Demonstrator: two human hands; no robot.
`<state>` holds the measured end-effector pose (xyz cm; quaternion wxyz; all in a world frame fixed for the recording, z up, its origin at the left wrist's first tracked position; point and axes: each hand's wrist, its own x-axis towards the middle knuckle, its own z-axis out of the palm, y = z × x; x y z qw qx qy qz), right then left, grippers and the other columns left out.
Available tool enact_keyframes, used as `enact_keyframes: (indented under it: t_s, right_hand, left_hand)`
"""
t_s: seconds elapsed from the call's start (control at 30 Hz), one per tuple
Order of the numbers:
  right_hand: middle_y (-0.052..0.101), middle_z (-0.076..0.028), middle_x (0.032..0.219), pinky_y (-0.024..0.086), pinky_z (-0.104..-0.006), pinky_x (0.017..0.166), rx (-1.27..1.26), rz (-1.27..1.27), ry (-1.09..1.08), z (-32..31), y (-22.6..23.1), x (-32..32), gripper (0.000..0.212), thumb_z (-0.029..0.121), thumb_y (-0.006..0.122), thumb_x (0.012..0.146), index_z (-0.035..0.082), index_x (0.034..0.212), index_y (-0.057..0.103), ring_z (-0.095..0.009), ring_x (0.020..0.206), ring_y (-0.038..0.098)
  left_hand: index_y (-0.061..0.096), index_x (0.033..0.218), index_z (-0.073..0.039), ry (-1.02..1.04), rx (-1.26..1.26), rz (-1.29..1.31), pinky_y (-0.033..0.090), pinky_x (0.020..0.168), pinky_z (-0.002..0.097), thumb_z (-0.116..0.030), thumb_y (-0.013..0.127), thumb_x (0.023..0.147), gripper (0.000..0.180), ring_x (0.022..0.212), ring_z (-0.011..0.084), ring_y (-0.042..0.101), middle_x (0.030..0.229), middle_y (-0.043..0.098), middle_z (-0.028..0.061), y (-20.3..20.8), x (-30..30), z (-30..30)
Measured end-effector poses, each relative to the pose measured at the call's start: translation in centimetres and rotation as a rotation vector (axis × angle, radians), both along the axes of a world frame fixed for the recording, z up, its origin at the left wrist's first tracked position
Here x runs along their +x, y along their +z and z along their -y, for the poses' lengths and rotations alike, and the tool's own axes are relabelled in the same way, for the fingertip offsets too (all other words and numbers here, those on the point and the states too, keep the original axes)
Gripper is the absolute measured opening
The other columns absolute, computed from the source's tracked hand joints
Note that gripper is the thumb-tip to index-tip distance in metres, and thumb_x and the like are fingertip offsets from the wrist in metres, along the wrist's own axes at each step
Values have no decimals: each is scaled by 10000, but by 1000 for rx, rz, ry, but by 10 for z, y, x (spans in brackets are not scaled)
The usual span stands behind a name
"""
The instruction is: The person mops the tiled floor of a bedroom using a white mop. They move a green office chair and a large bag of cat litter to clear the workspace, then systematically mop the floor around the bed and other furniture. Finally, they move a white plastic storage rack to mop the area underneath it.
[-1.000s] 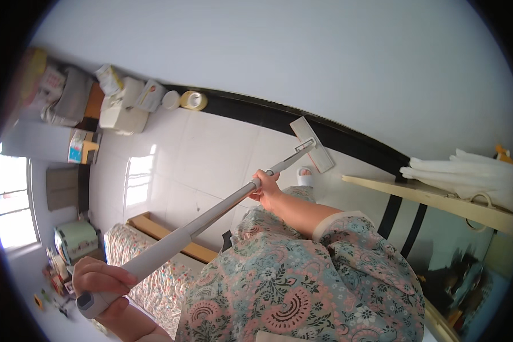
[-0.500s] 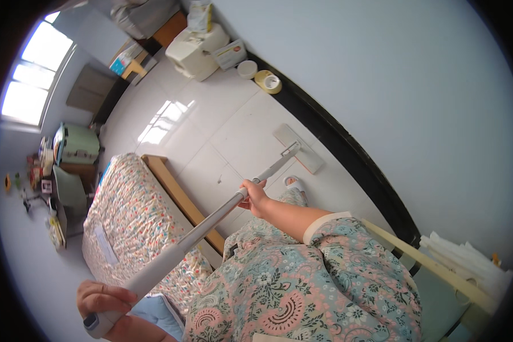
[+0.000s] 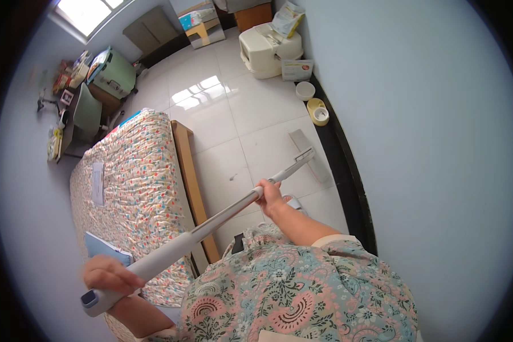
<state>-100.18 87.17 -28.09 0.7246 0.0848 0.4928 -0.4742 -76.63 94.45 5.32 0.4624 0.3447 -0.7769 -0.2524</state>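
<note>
A long grey-white flat mop (image 3: 222, 219) slants across the view, from lower left up to the floor on the right. Near its thick upper end, my left hand (image 3: 111, 275) is closed over the handle, a little blurred. Around the thinner pole farther down wraps my right hand (image 3: 269, 196). The flat mop head (image 3: 309, 157) lies on the pale tiles close to the black skirting. Just behind it shows my foot in a light slipper (image 3: 292, 203), partly covered by my right forearm.
Left of the handle stands a bed (image 3: 134, 188) with a dotted cover and wooden edge (image 3: 191, 182). Along the right wall are a yellow bowl stand (image 3: 315, 108), a white bowl (image 3: 305, 90) and a cream litter box (image 3: 265, 54). A green suitcase (image 3: 114, 77) stands far left.
The view has turned, so the room looks more upright. The mop head lies farther ahead of my foot. Both hands keep their hold on the mop.
</note>
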Motion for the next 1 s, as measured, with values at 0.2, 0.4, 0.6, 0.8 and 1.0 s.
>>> enact_keyframes:
  t_s: [0.2,0.4,0.6,0.8,1.0]
  right_hand:
    - [516,-95,738,496,-312,455,25,-101,291,72,-58,-75,987,100,528,690,137,1302,-245,-162,502,525]
    - [528,-106,748,515,-316,489,141,-129,544,73,-57,-62,1013,116,502,708,143,1263,-345,-179,520,548]
    - [525,-107,779,512,-325,523,155,-15,806,28,-3,18,1048,172,545,709,130,1248,-352,-187,582,561]
    - [486,-94,829,524,-339,571,194,41,837,8,24,29,1021,89,553,718,90,1260,-312,-180,617,545]
    - [477,-102,887,528,-346,589,81,-123,969,29,19,32,996,81,581,716,116,1302,-223,-193,647,554]
  left_hand:
    - [583,827,-1,5,303,-29,498,564,259,-224,644,677,275,587,210,631,762,656,147,-45,-90,29]
    - [572,676,-35,447,315,-3,436,547,227,-263,615,605,243,537,197,601,607,631,100,-29,-96,12]
    - [496,571,-87,646,171,-51,289,445,222,-320,629,609,271,452,125,502,506,562,53,12,-59,-43]
    - [468,558,-123,590,158,-120,206,404,196,-352,647,598,294,374,56,391,491,550,17,14,-45,-106]
    - [545,609,-88,727,54,-246,343,440,205,-264,645,635,204,466,123,567,493,569,32,-9,-56,-144]
